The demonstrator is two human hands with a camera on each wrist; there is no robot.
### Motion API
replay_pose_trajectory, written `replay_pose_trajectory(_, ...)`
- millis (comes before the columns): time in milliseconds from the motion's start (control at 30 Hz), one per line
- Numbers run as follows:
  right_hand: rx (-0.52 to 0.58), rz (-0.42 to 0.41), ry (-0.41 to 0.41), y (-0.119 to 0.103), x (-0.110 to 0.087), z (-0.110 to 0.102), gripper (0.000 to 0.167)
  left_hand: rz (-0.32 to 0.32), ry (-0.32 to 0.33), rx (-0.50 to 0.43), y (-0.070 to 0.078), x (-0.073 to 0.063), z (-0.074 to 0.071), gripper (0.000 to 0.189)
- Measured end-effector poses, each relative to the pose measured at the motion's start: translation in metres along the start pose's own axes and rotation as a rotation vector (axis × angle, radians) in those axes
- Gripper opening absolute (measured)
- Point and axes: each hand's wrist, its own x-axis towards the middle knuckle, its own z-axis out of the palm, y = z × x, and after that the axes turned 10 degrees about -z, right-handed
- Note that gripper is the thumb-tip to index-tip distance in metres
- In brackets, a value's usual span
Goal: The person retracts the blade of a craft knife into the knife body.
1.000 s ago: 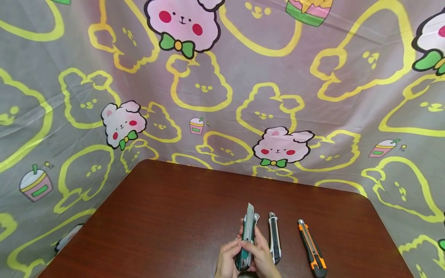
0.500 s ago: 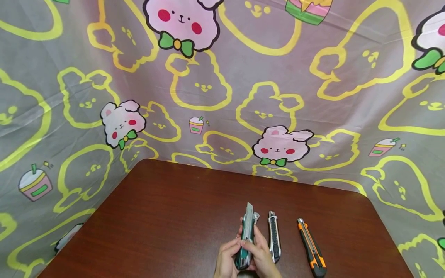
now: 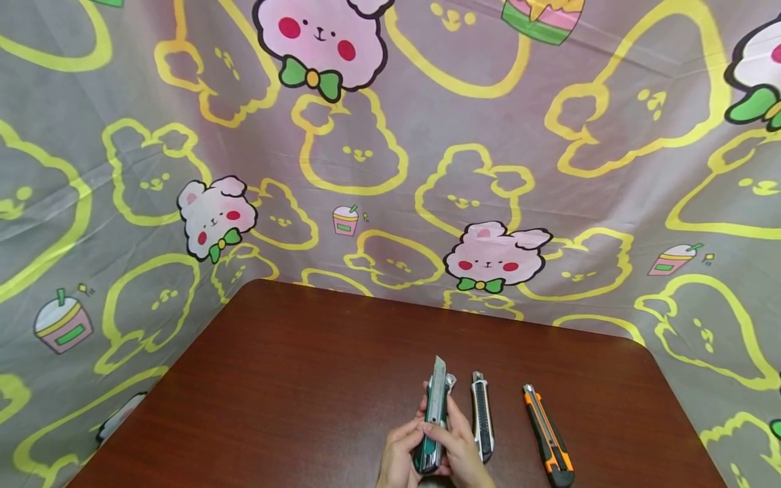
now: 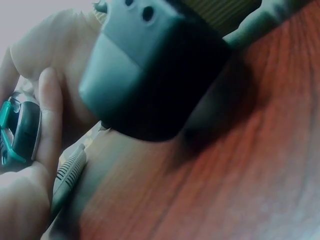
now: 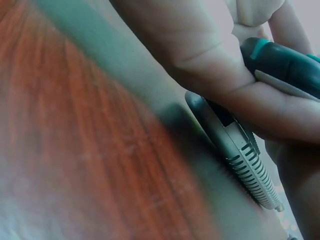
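Note:
In the head view, a green and black utility knife (image 3: 436, 400) points away from me with its broad blade out. My left hand (image 3: 399, 454) grips its handle from the left and my right hand (image 3: 460, 451) from the right, both thumbs on top. Behind its blade shows a silver tip (image 3: 451, 381); what it belongs to is hidden. In the left wrist view the held utility knife (image 4: 22, 130) appears at the left edge. The right wrist view shows its rounded black end (image 5: 280, 65) among curled fingers.
Just right of my hands lies a silver and black utility knife (image 3: 482, 420). An orange and black utility knife (image 3: 547, 437) lies further right on the brown table (image 3: 293, 393). Patterned cloth (image 3: 378, 135) hangs around the table's back and sides. A dark device (image 4: 150, 80) blocks much of the left wrist view.

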Motion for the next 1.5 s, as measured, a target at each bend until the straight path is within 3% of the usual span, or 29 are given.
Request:
replay_pose_trajectory(1133,0.063,-0.016,-0.059,0.0,-0.0017,-0.0006,0.062,-0.007,-0.017,-0.018,0.0015,-0.0003,-0.0036,0.049)
replay_pose_trajectory(1500,0.05,0.016,-0.062,-0.0003,-0.0018,-0.0005,0.073,0.008,0.007,0.01,0.0016,0.0007,-0.005,0.046)
